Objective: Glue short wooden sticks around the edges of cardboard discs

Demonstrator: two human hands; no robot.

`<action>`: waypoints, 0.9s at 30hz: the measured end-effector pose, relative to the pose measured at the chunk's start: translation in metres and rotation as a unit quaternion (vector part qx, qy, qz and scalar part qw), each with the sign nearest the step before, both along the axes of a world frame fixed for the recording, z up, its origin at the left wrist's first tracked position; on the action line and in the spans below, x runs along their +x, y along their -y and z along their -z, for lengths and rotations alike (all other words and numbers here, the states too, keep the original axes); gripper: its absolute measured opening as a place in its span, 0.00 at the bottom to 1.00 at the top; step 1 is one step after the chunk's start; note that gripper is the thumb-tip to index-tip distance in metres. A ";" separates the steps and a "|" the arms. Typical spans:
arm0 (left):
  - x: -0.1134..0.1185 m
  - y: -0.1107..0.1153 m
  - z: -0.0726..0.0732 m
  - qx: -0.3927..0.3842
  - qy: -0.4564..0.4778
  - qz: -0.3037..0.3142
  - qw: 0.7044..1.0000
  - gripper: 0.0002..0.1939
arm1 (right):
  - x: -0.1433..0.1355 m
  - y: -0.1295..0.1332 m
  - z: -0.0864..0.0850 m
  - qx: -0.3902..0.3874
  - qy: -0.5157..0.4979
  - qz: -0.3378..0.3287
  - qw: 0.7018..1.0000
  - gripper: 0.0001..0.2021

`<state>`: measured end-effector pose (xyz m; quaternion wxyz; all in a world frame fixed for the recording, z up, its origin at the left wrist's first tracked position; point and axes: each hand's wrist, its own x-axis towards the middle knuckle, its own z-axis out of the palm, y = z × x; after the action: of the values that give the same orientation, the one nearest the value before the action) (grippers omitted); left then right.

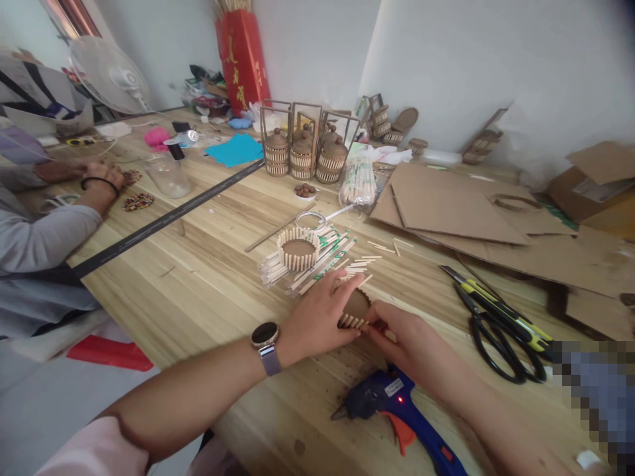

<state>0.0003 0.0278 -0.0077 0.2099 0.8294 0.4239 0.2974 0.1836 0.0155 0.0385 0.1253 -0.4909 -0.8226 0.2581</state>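
Note:
My left hand [315, 320], with a watch on the wrist, curls around a round brown cardboard disc [360, 303] and steadies it at the table's front. Short wooden sticks [352, 322] stand along the near part of its edge. At the right end of that row, my right hand [401, 334] pinches a short stick against the edge; its fingertips partly hide it. Just behind lie loose cut sticks [358, 266]. A similar disc ringed with upright sticks [298, 251] rests on wrapped chopsticks [322, 261]. Below my hands lies a blue glue gun [380, 393], its red light on.
To the right lie black scissors [496, 344], a yellow utility knife [501, 309] and cardboard sheets [461, 208]. Several small handled stick baskets [302, 158] stand at the back beside a bowl of brown beads [304, 192]. At left, another person's hands [106, 175] are near beads and a jar [167, 177].

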 end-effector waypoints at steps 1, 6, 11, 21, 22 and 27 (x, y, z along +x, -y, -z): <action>0.000 0.000 0.000 0.002 0.000 0.001 1.000 0.45 | 0.000 0.000 0.001 0.001 -0.001 -0.004 1.000 0.08; 0.000 -0.001 0.002 0.009 0.002 0.000 1.000 0.44 | 0.001 -0.001 0.001 0.006 -0.008 -0.010 1.000 0.08; 0.000 -0.001 0.002 0.012 0.012 0.005 1.000 0.45 | 0.002 -0.003 0.000 0.006 -0.018 -0.012 1.000 0.07; 0.000 0.001 0.001 0.010 0.008 -0.002 1.000 0.50 | 0.003 -0.004 0.002 0.004 -0.025 -0.011 1.000 0.07; 0.000 0.002 0.001 0.010 0.008 -0.001 1.000 0.51 | 0.003 -0.004 0.002 0.005 -0.025 -0.010 1.000 0.07; 0.001 0.004 0.001 0.012 0.012 -0.002 1.000 0.53 | 0.004 -0.004 0.003 0.007 -0.023 -0.009 1.000 0.07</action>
<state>0.0011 0.0241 -0.0087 0.2044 0.8275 0.4191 0.3128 0.1881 0.0199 0.0353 0.1452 -0.4769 -0.8255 0.2646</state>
